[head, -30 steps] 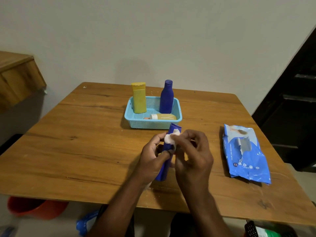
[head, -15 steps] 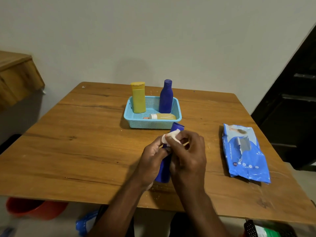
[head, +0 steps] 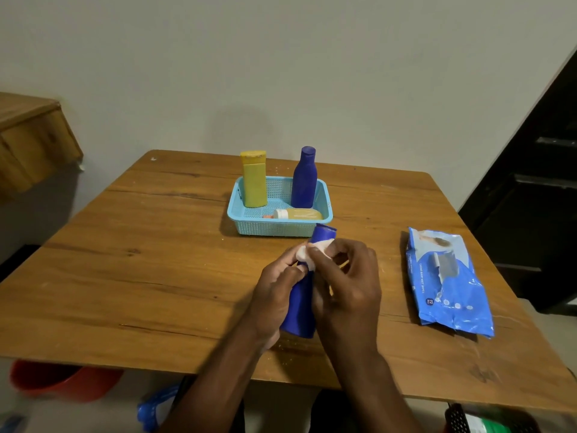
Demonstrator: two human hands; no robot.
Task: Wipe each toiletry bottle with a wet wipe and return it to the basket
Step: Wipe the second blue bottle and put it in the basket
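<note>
Blue plastic tube (head: 301, 303), likely light and slick, sat gripped mid-body in left hand (head: 274, 290) while right hand (head: 346, 276) pinched the wipe (head: 304, 253)

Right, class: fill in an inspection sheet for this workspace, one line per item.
Surface: wooden table, crumbs near its front edge.
Job's things: blue bottle in the left hand; wet wipe pinched against it by the right hand; basket holds yellow bottle, dark blue bottle, small bottle lying down.
Clutter: wipes pack.
Grips: both closed.
Cables: nothing seen.
Surroundings: plain wall, red tub under table.
</note>
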